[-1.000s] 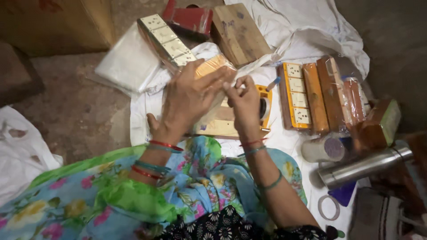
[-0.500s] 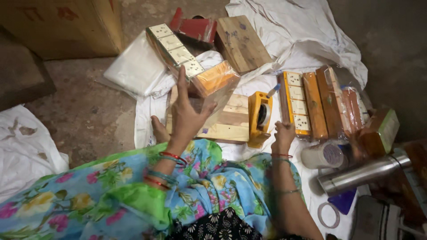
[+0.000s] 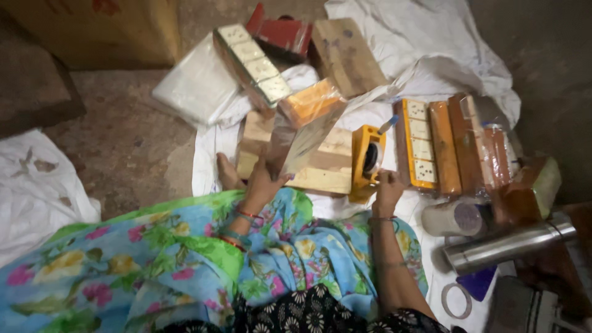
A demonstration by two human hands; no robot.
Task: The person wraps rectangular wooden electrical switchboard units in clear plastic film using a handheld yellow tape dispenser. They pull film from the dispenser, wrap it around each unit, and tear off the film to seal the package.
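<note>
Since earlier: my right hand (image 3: 388, 188) left the wrapped box (image 3: 306, 126) for the yellow tape dispenser (image 3: 366, 161) | left hand (image 3: 262, 182) props box on wooden board (image 3: 324, 166) | step: taping; next, grip dispenser firmly.

We read this as an informal floor-level packing or assembly spot, workshop-like, not a shop counter. Bare rough concrete floor (image 3: 123, 142) with a crumpled white cloth sheet (image 3: 444, 49) spread as the work surface. On it we see stacked pale wooden boards (image 3: 324, 169), long orange switch boards with white sockets (image 3: 418, 145), more wrapped in clear plastic, a yellow tape dispenser (image 3: 365, 161), a brown cardboard carton (image 3: 92, 31). Dim lighting.
</note>
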